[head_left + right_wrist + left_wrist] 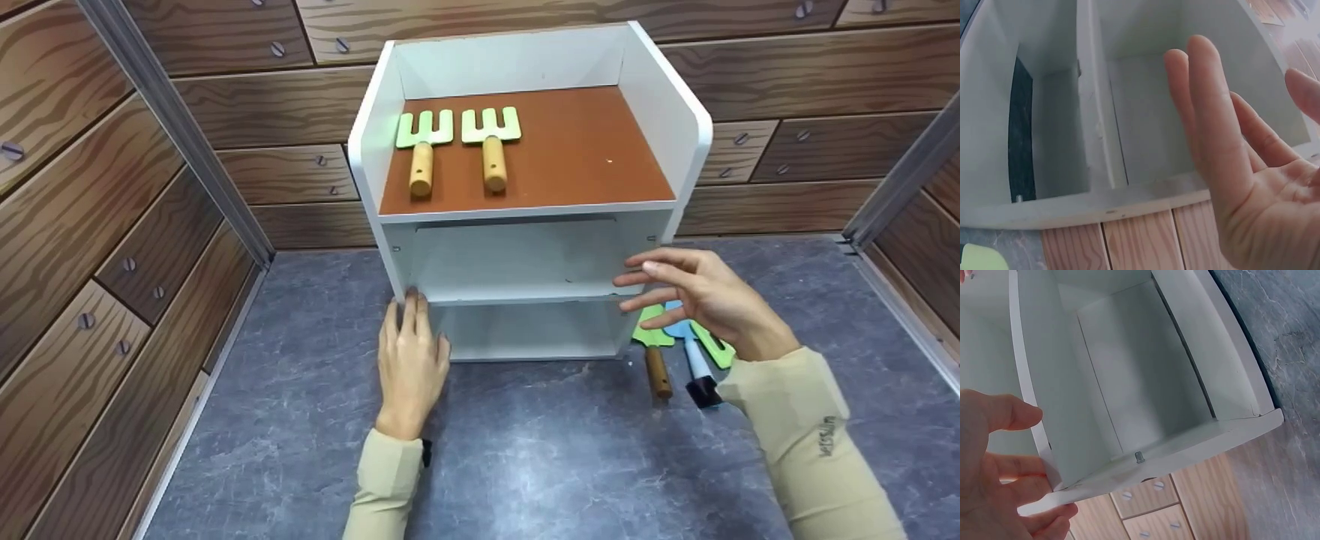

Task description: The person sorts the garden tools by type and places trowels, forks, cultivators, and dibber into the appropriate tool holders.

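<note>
A small white cabinet [679, 112] with a brown top shelf [581, 150] and lower compartments stands between my hands. My left hand [409, 356] touches its left front edge by the middle shelf [517, 300], fingers mostly straight. In the left wrist view its fingers [1022, 486] meet the side panel near the shelf joint. Fingers spread, my right hand [712, 300] hovers at the cabinet's right front side and holds nothing. Two green hand forks with wooden handles, a left fork [421, 169] and a right fork [493, 161], lie side by side on the top shelf.
On the grey marbled surface [315, 420], right of the cabinet, lie a green tool with a brown handle [658, 371], a blue tool [697, 360] with a dark end, and another green piece [721, 354]. Wood-patterned walls [810, 67] enclose the back and sides.
</note>
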Demonstrator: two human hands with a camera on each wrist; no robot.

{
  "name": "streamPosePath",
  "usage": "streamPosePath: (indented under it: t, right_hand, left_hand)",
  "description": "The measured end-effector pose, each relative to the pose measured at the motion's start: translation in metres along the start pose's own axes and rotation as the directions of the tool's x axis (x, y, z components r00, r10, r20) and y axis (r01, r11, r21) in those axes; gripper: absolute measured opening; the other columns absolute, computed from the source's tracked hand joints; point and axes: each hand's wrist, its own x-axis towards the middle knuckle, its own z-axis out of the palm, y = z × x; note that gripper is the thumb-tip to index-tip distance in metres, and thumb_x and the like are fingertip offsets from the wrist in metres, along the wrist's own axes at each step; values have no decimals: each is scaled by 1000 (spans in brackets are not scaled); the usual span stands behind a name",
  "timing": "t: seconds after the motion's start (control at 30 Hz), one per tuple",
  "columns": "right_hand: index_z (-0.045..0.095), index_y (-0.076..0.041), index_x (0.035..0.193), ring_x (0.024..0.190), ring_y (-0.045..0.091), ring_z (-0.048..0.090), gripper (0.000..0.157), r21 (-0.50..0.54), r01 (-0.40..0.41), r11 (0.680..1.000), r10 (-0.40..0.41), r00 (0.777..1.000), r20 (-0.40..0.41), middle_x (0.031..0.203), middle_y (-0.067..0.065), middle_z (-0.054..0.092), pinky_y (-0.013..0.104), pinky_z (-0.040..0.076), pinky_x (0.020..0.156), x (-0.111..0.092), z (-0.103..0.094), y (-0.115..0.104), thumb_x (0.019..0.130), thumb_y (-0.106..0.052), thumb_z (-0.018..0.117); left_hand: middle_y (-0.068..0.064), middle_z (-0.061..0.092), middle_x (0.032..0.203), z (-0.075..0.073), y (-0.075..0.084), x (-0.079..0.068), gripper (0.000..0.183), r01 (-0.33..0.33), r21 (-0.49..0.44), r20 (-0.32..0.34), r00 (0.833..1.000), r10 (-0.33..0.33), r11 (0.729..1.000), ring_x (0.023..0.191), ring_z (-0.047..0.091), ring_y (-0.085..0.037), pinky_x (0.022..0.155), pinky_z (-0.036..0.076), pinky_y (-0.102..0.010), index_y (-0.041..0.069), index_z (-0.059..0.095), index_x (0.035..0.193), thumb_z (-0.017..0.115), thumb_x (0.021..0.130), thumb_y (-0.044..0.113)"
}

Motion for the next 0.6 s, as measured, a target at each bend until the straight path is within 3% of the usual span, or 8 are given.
streamPosePath:
  t: [0.33, 0.6]
  right_hand:
    - [55, 4, 137, 97, 30, 73, 38, 13, -56, 998, 56, 998, -22, 118, 9, 72, 45, 62, 74, -3, -15, 16, 107, -21, 53]
    - [64, -1, 127, 96, 32, 74, 29, 78, -96, 992, 100, 994, -42, 117, 13, 72, 44, 62, 74, -6, -33, 30, 107, -18, 53]
  left_hand:
    - [-26, 56, 139, -1, -1, -1, 62, 12, -4, 5, 1000, -12, 1000, 124, 52, -50, 105, 45, -56, -14, 56, 134, 80, 82, 7]
    - [-26, 55, 140, 0, -2, 0, 60, 9, -9, 11, 1000, -9, 1000, 124, 52, -50, 104, 45, -56, -14, 56, 134, 78, 83, 7]
